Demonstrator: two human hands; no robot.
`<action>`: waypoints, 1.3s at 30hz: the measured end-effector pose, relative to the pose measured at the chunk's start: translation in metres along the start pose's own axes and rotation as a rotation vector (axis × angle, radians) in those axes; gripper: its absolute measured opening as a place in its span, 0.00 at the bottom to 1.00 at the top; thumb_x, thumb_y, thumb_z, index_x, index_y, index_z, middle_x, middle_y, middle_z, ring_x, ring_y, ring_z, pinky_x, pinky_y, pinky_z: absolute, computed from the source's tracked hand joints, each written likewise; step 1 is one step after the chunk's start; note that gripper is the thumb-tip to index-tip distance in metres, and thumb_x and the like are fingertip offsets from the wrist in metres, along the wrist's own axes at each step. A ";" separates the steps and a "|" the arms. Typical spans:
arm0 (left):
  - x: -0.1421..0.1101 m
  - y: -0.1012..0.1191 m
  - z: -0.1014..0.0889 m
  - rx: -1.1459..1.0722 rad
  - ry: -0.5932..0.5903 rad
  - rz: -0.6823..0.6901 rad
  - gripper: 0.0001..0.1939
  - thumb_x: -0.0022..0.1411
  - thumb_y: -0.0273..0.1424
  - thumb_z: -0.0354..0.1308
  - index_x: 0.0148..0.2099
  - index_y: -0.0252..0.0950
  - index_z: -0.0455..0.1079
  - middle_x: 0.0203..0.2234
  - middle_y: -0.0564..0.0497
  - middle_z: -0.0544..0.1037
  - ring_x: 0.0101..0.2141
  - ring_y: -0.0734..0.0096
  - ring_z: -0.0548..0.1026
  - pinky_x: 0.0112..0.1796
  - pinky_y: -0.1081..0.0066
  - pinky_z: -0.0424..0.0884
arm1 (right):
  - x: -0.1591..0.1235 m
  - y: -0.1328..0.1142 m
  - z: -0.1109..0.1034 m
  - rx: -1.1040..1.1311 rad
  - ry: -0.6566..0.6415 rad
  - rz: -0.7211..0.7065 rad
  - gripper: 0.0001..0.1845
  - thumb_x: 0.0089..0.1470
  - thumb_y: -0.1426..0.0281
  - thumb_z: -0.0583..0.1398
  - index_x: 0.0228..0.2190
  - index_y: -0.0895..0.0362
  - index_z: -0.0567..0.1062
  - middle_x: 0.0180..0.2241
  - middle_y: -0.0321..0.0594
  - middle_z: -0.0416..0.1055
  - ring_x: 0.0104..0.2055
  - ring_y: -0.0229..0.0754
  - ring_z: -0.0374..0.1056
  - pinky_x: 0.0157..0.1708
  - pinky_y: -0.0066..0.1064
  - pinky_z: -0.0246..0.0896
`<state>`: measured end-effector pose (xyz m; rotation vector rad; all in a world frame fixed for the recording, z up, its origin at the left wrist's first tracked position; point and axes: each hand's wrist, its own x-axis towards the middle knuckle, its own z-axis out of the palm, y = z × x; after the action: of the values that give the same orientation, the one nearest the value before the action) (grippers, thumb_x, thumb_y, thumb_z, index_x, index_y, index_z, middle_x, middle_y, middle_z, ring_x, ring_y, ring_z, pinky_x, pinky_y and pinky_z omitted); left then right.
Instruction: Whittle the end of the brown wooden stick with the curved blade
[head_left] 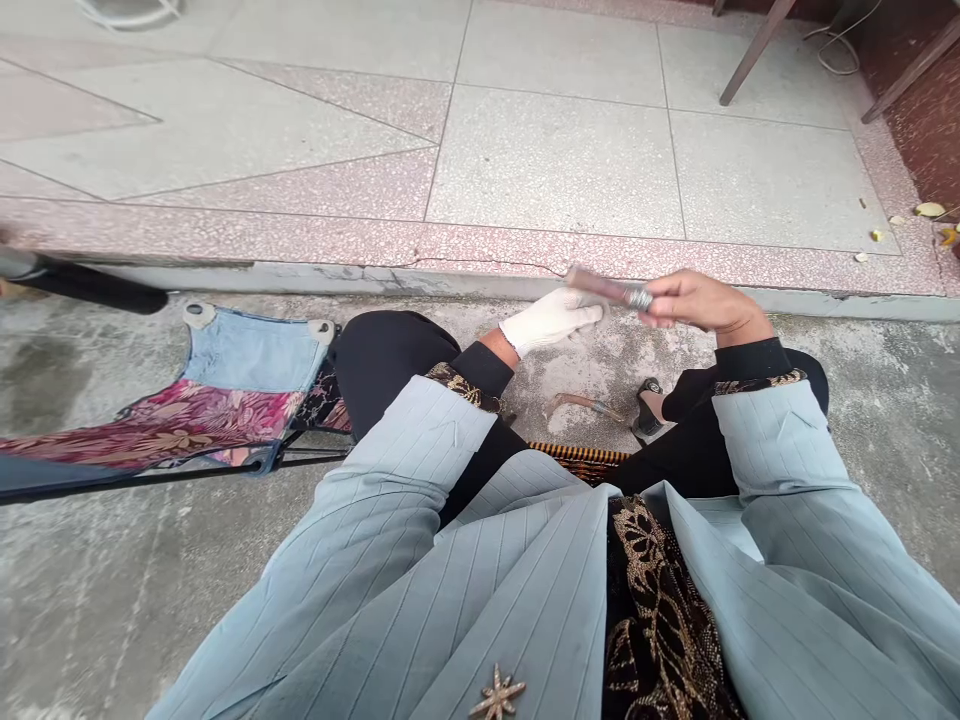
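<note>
My right hand [694, 300], bare, is closed on one end of a short brown wooden handle [600, 285]. Silvery wire or a metal ferrule [639, 297] rings the handle beside my fingers; what lies inside the grip is hidden. My left hand [555, 320] wears a white knitted glove. Its fingers are stretched toward the right, just under the handle's free end, which overlaps the glove; whether they touch is unclear. Below my hands, on the concrete, lies a curved tool with a wooden handle [592, 405], partly hard to make out.
A raised tiled step [555, 160] runs across in front of me. A folding chair with floral cloth [217, 410] stands at my left, near a black bar-like thing [97, 285]. Between my legs shows a woven edge [577, 460]. Furniture legs [757, 50] stand at the back right.
</note>
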<state>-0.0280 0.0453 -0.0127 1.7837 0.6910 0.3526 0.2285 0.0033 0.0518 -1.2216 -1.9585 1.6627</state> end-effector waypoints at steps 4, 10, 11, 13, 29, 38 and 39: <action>0.001 0.001 0.009 0.030 0.039 0.007 0.13 0.67 0.37 0.53 0.40 0.34 0.74 0.29 0.51 0.75 0.27 0.75 0.68 0.31 0.73 0.66 | -0.005 0.000 -0.010 0.131 0.668 -0.071 0.28 0.55 0.42 0.66 0.33 0.55 0.73 0.28 0.38 0.69 0.25 0.34 0.56 0.25 0.28 0.54; -0.007 0.013 0.003 0.217 -0.017 0.132 0.14 0.66 0.38 0.54 0.40 0.33 0.76 0.32 0.51 0.80 0.32 0.71 0.73 0.39 0.70 0.69 | 0.018 0.024 -0.017 -0.183 0.819 0.265 0.18 0.64 0.55 0.62 0.33 0.58 0.75 0.29 0.41 0.73 0.26 0.37 0.60 0.27 0.30 0.54; -0.008 0.015 0.000 0.232 -0.010 0.147 0.14 0.66 0.38 0.54 0.40 0.33 0.76 0.32 0.51 0.80 0.33 0.71 0.73 0.40 0.70 0.69 | 0.022 0.026 -0.016 -0.304 0.771 0.337 0.14 0.64 0.60 0.62 0.33 0.59 0.76 0.29 0.42 0.74 0.27 0.38 0.62 0.28 0.31 0.54; -0.011 0.016 -0.005 0.252 0.031 0.164 0.14 0.66 0.37 0.54 0.40 0.33 0.76 0.32 0.51 0.80 0.33 0.71 0.73 0.41 0.70 0.69 | 0.029 0.028 -0.011 -0.550 0.633 0.441 0.10 0.64 0.66 0.61 0.34 0.59 0.78 0.30 0.43 0.75 0.30 0.41 0.65 0.32 0.33 0.53; -0.005 0.005 -0.011 0.495 0.120 -0.033 0.19 0.69 0.35 0.50 0.51 0.33 0.78 0.42 0.47 0.83 0.41 0.65 0.78 0.46 0.69 0.70 | -0.001 0.002 -0.005 0.282 0.514 -0.158 0.24 0.57 0.48 0.68 0.36 0.57 0.76 0.26 0.35 0.69 0.23 0.32 0.56 0.22 0.26 0.51; -0.014 0.015 -0.004 0.555 -0.020 0.086 0.18 0.70 0.36 0.51 0.48 0.33 0.79 0.37 0.49 0.82 0.36 0.68 0.77 0.41 0.71 0.68 | 0.034 0.027 -0.001 -0.721 0.427 0.501 0.11 0.64 0.68 0.61 0.33 0.60 0.80 0.31 0.44 0.76 0.32 0.41 0.65 0.32 0.32 0.53; -0.015 0.015 -0.008 0.552 0.021 0.077 0.18 0.70 0.36 0.51 0.48 0.33 0.79 0.37 0.49 0.82 0.37 0.68 0.77 0.42 0.70 0.68 | 0.036 0.027 0.002 -0.779 0.310 0.517 0.11 0.64 0.68 0.61 0.34 0.60 0.81 0.32 0.44 0.76 0.33 0.42 0.66 0.33 0.33 0.53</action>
<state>-0.0400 0.0395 0.0058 2.3360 0.7861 0.2437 0.2171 0.0284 0.0162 -2.2529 -2.2669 0.7517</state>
